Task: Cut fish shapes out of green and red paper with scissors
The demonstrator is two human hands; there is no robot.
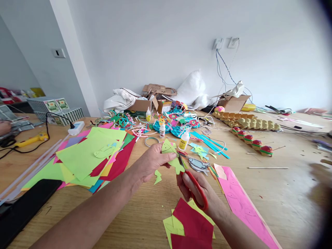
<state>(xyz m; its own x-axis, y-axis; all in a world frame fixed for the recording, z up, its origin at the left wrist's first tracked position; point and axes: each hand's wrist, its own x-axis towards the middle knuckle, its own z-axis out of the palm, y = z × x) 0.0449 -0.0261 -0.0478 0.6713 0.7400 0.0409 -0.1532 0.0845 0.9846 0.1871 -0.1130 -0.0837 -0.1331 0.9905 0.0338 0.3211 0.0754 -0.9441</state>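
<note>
My left hand (154,160) pinches a light green paper fish (169,150) between thumb and fingers over the middle of the table. A pair of red-handled scissors (197,190) is gripped in my right hand (195,186), its blades at the right edge of the fish near the tail. Below my left hand a small green scrap (157,177) lies on the wood. Red paper pieces (193,223) and yellow ones rest in front of my right hand. A grey-blue paper fish (198,164) lies just beyond the scissors.
Coloured paper sheets (90,152) are piled at the left, beside a black phone-like object (28,211). Glue bottles (184,139) and craft scraps stand farther back. A pink strip (243,200) and egg-carton pieces (259,124) lie at the right. Another person's hand (5,128) shows far left.
</note>
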